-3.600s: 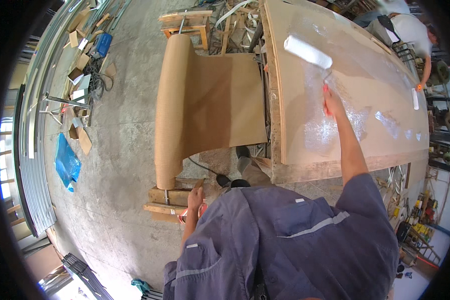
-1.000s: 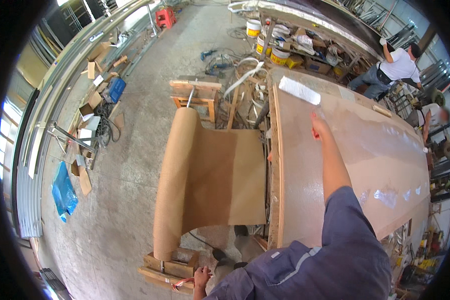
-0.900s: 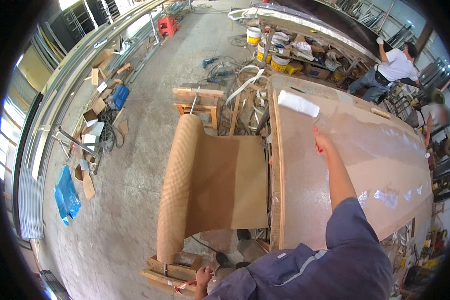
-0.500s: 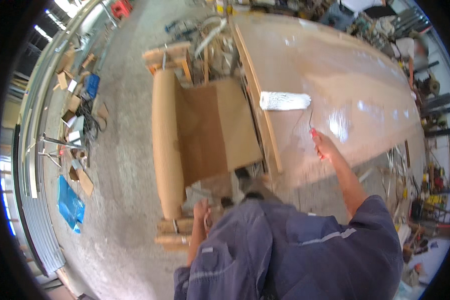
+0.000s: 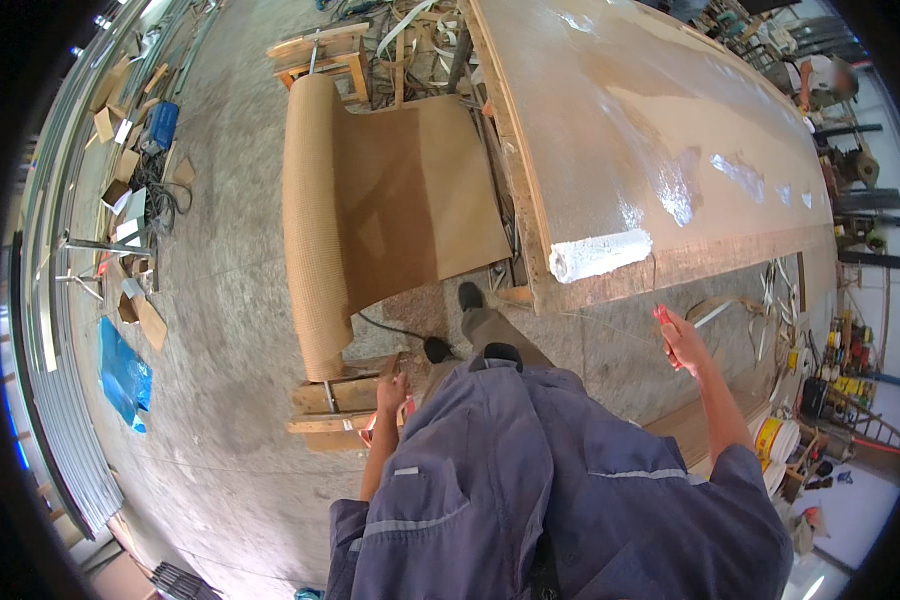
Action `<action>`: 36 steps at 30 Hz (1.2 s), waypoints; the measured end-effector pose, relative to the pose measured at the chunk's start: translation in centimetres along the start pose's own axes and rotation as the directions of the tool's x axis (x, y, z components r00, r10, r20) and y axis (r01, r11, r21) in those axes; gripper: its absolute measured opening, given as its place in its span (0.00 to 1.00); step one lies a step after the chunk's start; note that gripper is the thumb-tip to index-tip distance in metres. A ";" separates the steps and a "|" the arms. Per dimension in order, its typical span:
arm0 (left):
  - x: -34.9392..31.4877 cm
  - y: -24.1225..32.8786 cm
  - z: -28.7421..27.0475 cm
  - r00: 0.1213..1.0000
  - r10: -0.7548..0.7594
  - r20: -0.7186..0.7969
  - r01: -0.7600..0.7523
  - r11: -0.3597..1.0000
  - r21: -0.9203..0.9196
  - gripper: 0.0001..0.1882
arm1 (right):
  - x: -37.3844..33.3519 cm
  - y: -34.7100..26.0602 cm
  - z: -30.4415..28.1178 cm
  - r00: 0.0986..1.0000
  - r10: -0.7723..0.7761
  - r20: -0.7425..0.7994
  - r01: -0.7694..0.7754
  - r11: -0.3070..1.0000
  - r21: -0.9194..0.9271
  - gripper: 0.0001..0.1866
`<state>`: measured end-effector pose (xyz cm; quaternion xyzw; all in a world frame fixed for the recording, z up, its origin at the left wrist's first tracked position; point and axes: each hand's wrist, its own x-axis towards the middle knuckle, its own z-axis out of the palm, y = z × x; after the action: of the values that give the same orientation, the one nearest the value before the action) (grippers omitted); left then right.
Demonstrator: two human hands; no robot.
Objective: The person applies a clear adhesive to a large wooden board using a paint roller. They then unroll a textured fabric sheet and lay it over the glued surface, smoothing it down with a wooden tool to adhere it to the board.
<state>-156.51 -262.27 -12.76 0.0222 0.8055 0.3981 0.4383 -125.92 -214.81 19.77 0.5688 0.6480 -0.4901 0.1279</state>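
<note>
My right hand [image 5: 684,345] is closed round the red handle of a paint roller [image 5: 600,256]. The roller's thick white sleeve rests on the near left corner of a large brown board [image 5: 590,110], which carries wet, shiny patches. My left hand [image 5: 392,388] hangs low at my left side, its fingers curled. Something small, red and white shows beside it, but I cannot make out what it is. Left of the board stands a large roll of brown ribbed sheet [image 5: 312,230], its loose end stretched toward the board.
Wooden trestles [image 5: 320,405] hold the roll's bar at both ends. Cardboard scraps, cables and a blue plastic sheet [image 5: 123,375] litter the floor at left. White buckets [image 5: 775,440] stand at right. Another person [image 5: 820,85] is at the board's far right side.
The roller has come nearer to me, down to the board's near edge, and my right hand has moved back with it. The view has shifted, and my left hand stays low at my side.
</note>
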 end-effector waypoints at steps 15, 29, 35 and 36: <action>3.9 -0.4 3.4 0.976 -0.211 -0.060 0.186 0.940 -0.285 0.20 | 29.9 -28.4 -1.8 0.931 -0.339 -0.135 0.314 0.933 -0.175 0.35; -1.3 5.9 2.3 0.914 -0.387 -0.118 0.332 0.884 -0.329 0.20 | 51.6 -50.7 -2.5 0.934 -0.316 -0.166 0.331 0.941 0.075 0.29; 1.4 3.6 0.5 0.985 -0.141 -0.095 0.147 0.988 0.055 0.20 | 40.7 -37.6 -2.9 0.960 -0.254 -0.119 0.243 0.965 -0.101 0.27; 2.4 3.8 -0.1 0.995 -0.041 -0.089 0.057 0.982 0.183 0.20 | 37.7 -34.7 -2.5 0.953 -0.279 -0.118 0.268 0.958 -0.105 0.26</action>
<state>-159.24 -258.87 -11.90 0.0261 0.8573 0.3112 0.4092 -166.96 -185.39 10.69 0.4982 0.7486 -0.4356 0.0408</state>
